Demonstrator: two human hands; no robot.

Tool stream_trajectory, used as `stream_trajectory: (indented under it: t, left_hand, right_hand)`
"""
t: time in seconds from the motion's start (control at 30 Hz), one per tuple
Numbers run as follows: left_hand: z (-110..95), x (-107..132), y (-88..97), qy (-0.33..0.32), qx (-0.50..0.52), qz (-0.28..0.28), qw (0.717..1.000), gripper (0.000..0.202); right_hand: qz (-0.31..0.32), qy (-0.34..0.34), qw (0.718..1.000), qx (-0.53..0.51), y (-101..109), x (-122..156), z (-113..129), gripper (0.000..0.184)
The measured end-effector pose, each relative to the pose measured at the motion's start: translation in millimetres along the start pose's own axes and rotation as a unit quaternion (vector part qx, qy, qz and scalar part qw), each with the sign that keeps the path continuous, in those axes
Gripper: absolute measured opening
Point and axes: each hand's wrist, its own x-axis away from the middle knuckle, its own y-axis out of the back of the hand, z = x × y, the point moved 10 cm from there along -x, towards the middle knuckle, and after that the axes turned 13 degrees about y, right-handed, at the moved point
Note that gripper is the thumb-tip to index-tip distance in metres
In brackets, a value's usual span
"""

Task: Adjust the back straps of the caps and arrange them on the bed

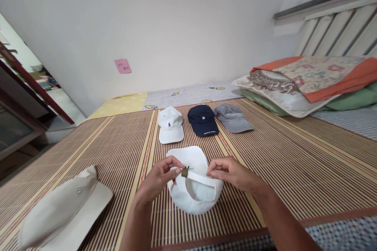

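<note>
A white baseball cap point(193, 206) lies in front of me on the striped mat, its brim pointing away and its back opening facing me. Across that opening runs the cap's white strap point(200, 178) with a brass-coloured buckle point(184, 172). My left hand point(160, 176) pinches the strap end at the buckle between thumb and fingertips. On the other side, my right hand point(228, 170) has thumb and fingers closed on the strap's right end, near the cap's edge; the fingertips partly hide what they grip.
Beyond stand a white cap point(171, 123), a navy cap point(202, 119) and a grey cap point(234, 117) in a row on the bamboo mat point(123, 141). At the left lies a beige visor cap point(64, 204). Pillows point(282, 88) are stacked at the back right, before the wall.
</note>
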Motion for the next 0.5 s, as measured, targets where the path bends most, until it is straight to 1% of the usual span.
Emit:
stream_trajectory:
  t: [0.07, 0.17, 0.23, 0.33, 0.4, 0.5]
  left_hand:
    - [1.5, 0.2, 0.5, 0.001, 0.006, 0.005, 1.0, 0.035]
    - [3.6, 0.4, 2.6, 0.0, 0.015, 0.007, 1.0, 0.033]
    - [4.9, 0.6, 4.2, -0.001, 0.018, 0.009, 1.0, 0.031]
    - [6.3, 1.3, 6.4, -0.002, 0.02, 0.012, 1.0, 0.03]
    - [7.0, 1.7, 7.3, -0.003, 0.023, 0.015, 1.0, 0.03]
    - [7.8, 1.8, 7.4, -0.001, 0.029, 0.017, 0.999, 0.03]
  right_hand:
    - [-0.009, -0.003, 1.0, -0.019, -0.2, 0.0, -0.1, 0.027]
    - [0.029, -0.004, 0.998, -0.05, -10.3, 0.9, -0.4, 0.033]
    - [0.042, -0.001, 0.998, -0.039, -13.3, 0.9, -0.5, 0.03]
    - [0.015, 0.002, 1.0, -0.001, -8.7, -0.6, 0.2, 0.025]
    - [0.001, 0.002, 1.0, 0.007, -6.5, -1.5, 1.2, 0.025]
    - [-0.003, -0.002, 1.0, 0.007, -6.2, -2.0, 1.5, 0.027]
